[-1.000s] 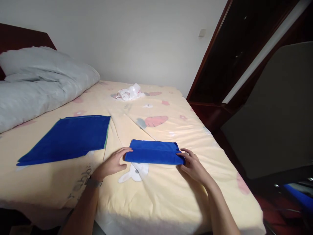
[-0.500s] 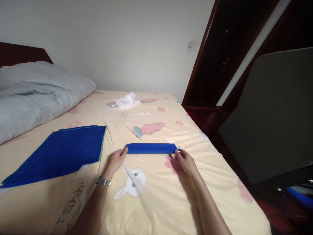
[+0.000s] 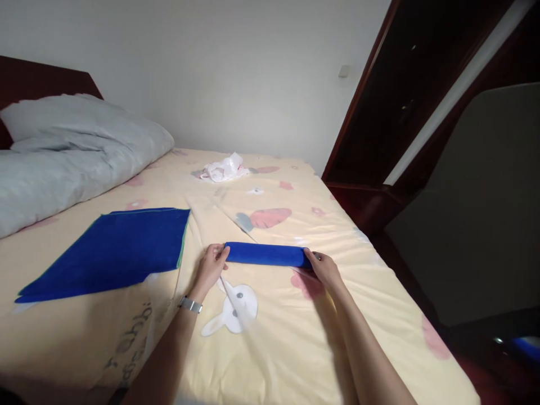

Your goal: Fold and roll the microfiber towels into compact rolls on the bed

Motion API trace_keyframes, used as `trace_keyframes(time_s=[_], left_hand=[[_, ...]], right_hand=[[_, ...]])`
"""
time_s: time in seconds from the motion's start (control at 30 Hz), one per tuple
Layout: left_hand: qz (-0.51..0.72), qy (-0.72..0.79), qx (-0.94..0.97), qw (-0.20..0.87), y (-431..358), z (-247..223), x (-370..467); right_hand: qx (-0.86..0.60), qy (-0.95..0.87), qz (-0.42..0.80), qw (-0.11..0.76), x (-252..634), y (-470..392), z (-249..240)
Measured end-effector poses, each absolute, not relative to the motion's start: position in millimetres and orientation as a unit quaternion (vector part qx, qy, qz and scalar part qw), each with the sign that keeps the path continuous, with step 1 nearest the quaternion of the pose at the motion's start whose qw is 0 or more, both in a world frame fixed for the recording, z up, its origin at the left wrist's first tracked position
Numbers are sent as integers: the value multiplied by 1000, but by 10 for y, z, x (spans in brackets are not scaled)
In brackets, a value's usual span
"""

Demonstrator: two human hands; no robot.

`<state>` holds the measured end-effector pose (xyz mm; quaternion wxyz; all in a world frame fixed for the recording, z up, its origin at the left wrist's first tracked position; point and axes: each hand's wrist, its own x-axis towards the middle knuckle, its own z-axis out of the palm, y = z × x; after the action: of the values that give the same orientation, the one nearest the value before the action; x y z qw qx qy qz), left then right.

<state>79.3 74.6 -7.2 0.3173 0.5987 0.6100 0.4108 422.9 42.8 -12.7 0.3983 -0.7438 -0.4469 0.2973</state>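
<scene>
A blue cloth folded into a long narrow strip (image 3: 265,254) is held between my two hands, just over the bed. My left hand (image 3: 213,262) pinches its left end, thumb on top. At the right end, my right hand (image 3: 324,269) grips the strip the same way; the fingers beneath are partly hidden. To the left, a larger blue cloth with green edging (image 3: 116,250) lies flat on the bed, with its near edge uneven.
The yellow bedsheet (image 3: 295,337) has rabbit and carrot prints and some creases. A crumpled white plastic bag (image 3: 225,167) lies toward the wall. A grey quilt (image 3: 84,146) is heaped at the left. Dark wooden furniture (image 3: 371,112) stands beyond the bed's right edge.
The view has shifted slightly. The strip's right end now sits a little lower than its left, so it tilts. Both hands keep their hold on the ends.
</scene>
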Motion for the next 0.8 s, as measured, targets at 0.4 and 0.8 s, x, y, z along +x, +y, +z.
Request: trace_keyframes(time_s=[0.4,0.8], left_hand=[[472,529,576,406,781,-54,755],[478,516,598,384,691,-47,614]], right_hand=[[-562,-373,552,491,4191,254,58],[-536,-365,597,472,4020,-189,186]])
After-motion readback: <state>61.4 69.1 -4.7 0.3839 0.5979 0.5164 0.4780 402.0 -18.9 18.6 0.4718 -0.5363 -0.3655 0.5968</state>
